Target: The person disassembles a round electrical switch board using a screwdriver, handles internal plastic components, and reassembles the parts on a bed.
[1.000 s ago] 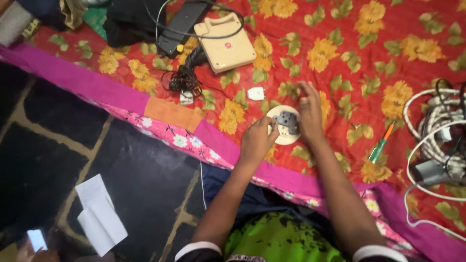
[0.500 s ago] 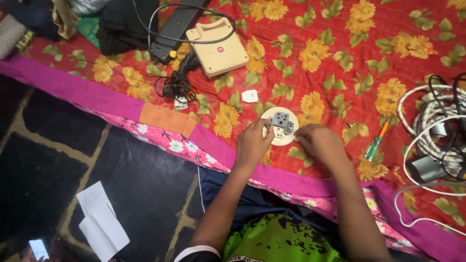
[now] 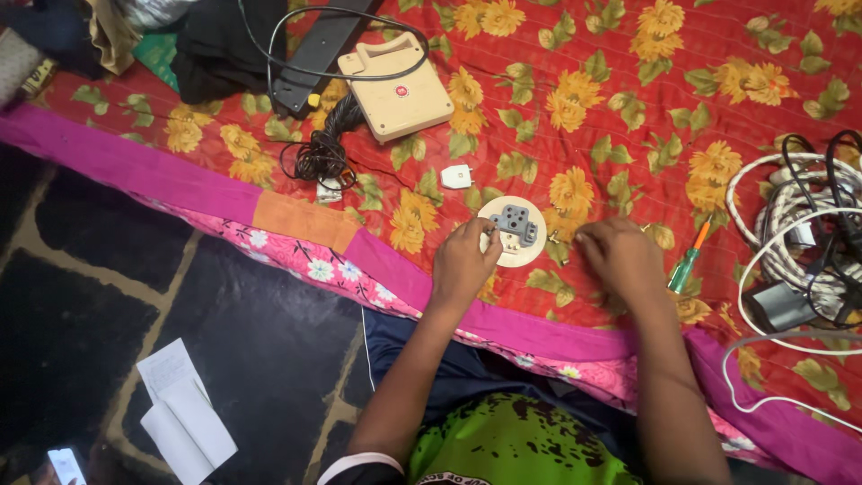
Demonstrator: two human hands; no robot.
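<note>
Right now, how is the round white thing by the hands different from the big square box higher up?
The round plate is small, circular and white, with a grey block on top; the square box is bigger, beige, with a red dot. The left hand touches the round plate; the square box lies untouched with a black cable across it. Both rest on the flowered quilt.

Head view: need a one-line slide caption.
Left hand steadies a round socket plate on a floral quilt; right hand rests beside it.

A home floor serves as a makeshift electrical repair spot: a red flowered quilt spread over dark tiles, with a beige switch box at upper centre, coiled cables at right and folded papers at lower left.
</note>
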